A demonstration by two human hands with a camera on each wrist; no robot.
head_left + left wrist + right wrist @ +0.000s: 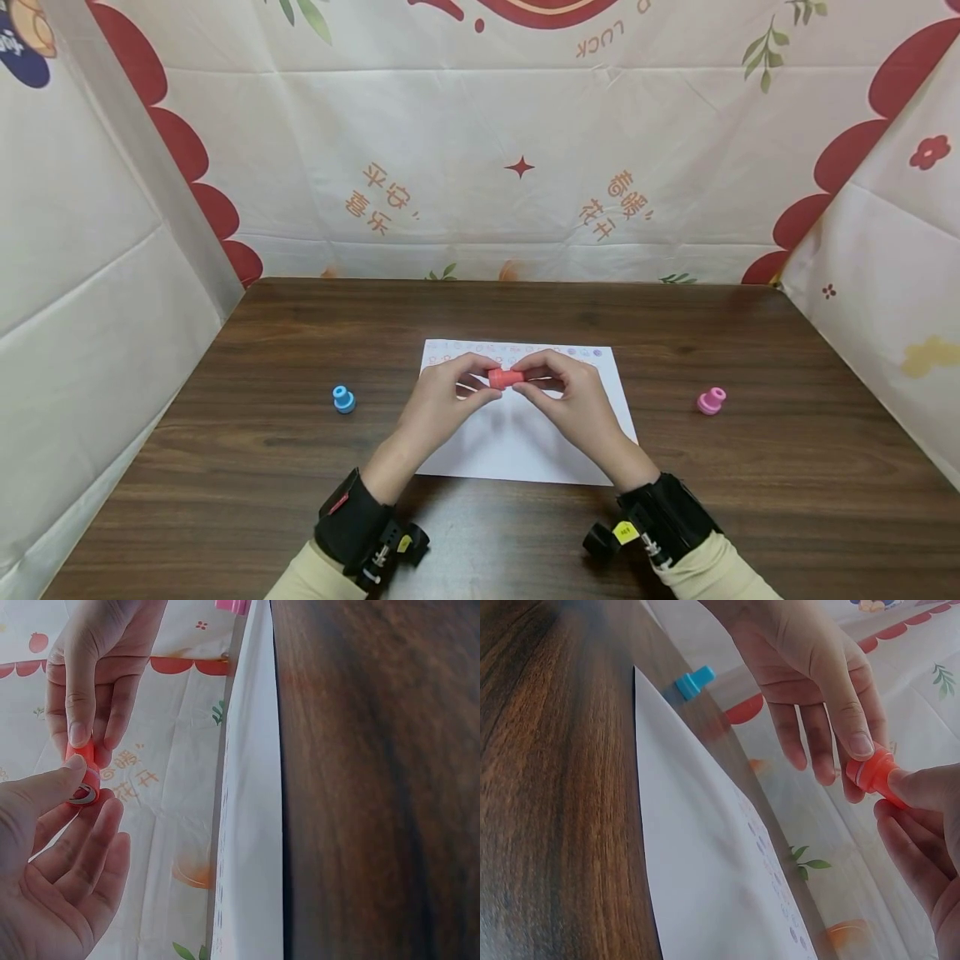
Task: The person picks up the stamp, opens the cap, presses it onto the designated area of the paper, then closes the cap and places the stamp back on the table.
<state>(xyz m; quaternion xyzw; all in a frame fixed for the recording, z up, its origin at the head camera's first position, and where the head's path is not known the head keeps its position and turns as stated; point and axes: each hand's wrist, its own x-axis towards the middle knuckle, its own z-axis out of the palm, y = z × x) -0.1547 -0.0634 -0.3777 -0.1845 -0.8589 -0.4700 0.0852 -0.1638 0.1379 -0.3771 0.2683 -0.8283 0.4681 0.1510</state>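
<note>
Between both hands, above a white paper sheet (pixel 517 442), a small red stamp (pixel 506 379) lies sideways. My left hand (pixel 442 400) pinches its wide end with thumb and fingertips. The narrow handle end is pinched by my right hand (pixel 566 400). A dark and white pattern shows on the end of the stamp (pixel 84 796) in the left wrist view. Rows of small red and purple prints run along the paper's far edge. The fingers cover part of the stamp.
A blue stamp (pixel 343 399) stands on the brown wooden table (pixel 247 467), left of the paper. To the right is a pink stamp (pixel 711 401). Printed white cloth (pixel 480 125) hangs behind the table and along both sides.
</note>
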